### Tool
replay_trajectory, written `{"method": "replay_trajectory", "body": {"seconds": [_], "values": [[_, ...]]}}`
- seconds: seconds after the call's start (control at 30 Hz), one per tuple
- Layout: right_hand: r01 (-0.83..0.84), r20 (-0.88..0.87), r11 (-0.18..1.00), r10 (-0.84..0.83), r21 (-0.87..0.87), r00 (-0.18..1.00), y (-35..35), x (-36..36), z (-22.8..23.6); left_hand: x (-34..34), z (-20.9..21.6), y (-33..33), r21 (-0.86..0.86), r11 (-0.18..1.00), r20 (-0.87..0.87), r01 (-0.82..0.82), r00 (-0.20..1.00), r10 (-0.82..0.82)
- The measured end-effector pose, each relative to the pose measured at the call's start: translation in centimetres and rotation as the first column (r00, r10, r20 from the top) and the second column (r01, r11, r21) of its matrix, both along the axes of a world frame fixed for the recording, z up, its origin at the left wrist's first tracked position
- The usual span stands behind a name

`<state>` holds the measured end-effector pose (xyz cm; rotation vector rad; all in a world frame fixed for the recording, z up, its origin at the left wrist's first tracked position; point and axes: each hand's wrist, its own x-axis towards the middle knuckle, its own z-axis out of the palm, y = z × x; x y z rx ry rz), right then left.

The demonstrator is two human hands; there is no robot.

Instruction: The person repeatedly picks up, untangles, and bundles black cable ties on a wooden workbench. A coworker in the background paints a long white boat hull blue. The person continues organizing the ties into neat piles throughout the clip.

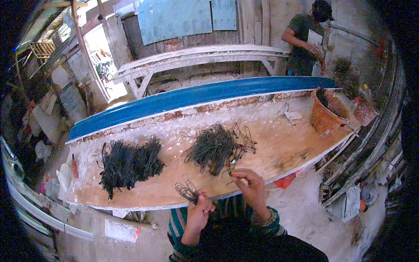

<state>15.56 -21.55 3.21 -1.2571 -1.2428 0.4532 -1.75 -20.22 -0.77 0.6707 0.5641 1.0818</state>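
My left hand (201, 211) is closed around a small bunch of dark wire loops (187, 190), held over the near edge of the table; the loops fan out above the fist. My right hand (249, 185) pinches a thin dark wire loop (230, 173) between thumb and fingertips, just in front of a tangled pile of similar dark loops (214, 146) at the table's middle. Further left lies a larger heap of dark loops (131, 162), laid side by side in bundles. Whether the loops are wire or cord I cannot tell for sure.
The long wooden table (279, 148) has a raised blue board (205, 93) along its far side. An orange bucket (325, 118) stands at its right end beside a smaller reddish container (365, 112). Behind is a whitish bench (196, 58); another person (307, 41) stands at the far right.
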Motion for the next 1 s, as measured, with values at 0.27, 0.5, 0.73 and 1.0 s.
{"method": "replay_trajectory", "body": {"seconds": [0.27,0.5,0.73,1.0], "values": [[-0.163,0.27,0.986,0.145,0.046,0.952,-1.2,-5.1,0.9,0.3,-2.1,-0.8,0.159,0.985,-0.147,0.059,0.989,-0.036],[-0.191,0.468,0.976,0.119,0.109,0.876,-0.9,-5.8,0.8,0.6,-3.1,-1.0,0.097,0.994,-0.106,-0.053,0.992,0.064],[-0.27,0.633,0.963,0.194,0.024,0.749,-1.1,-5.9,-2.9,0.0,-1.5,-0.2,0.171,0.974,-0.106,-0.149,0.98,0.168],[-0.36,0.555,0.918,0.388,-0.166,0.736,-1.5,-5.6,-0.9,-0.7,-1.0,-0.2,0.014,0.972,-0.092,-0.234,0.968,0.234]]}}
